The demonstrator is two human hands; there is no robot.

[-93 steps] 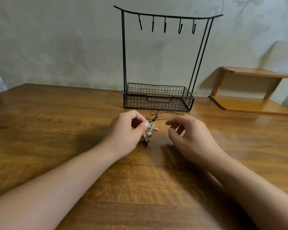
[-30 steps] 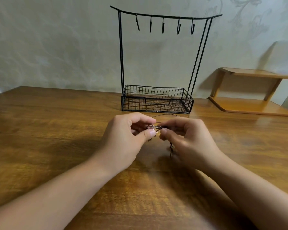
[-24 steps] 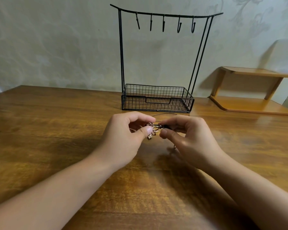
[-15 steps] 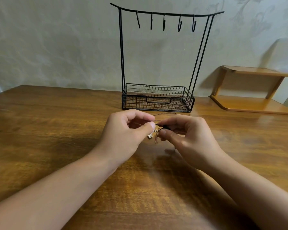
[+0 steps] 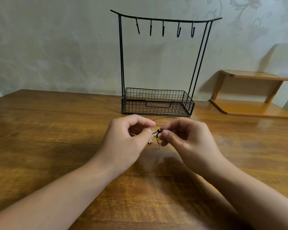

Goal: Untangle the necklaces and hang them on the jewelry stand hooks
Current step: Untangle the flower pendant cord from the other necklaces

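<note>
A small tangle of necklaces [image 5: 155, 135], silver pieces and dark cord, hangs just above the wooden table between my two hands. My left hand [image 5: 126, 138] pinches the silver part with thumb and curled fingers. My right hand [image 5: 186, 138] pinches the dark cord knot beside it. A thin dark cord [image 5: 163, 118] loops away behind the hands toward the stand. The black wire jewelry stand [image 5: 121, 63] rises behind, with several bare hooks [image 5: 163, 29] on its top bar and a mesh basket [image 5: 156, 106] at its base.
The wooden table [image 5: 48, 138] runs wide to the left and front. A low wooden shelf [image 5: 253, 93] stands at the back right against the pale patterned wall.
Both hands have lifted the tangle off the table and closed in on it. Over the last second they have pulled slightly apart, letting silver pieces dangle lower between them.
</note>
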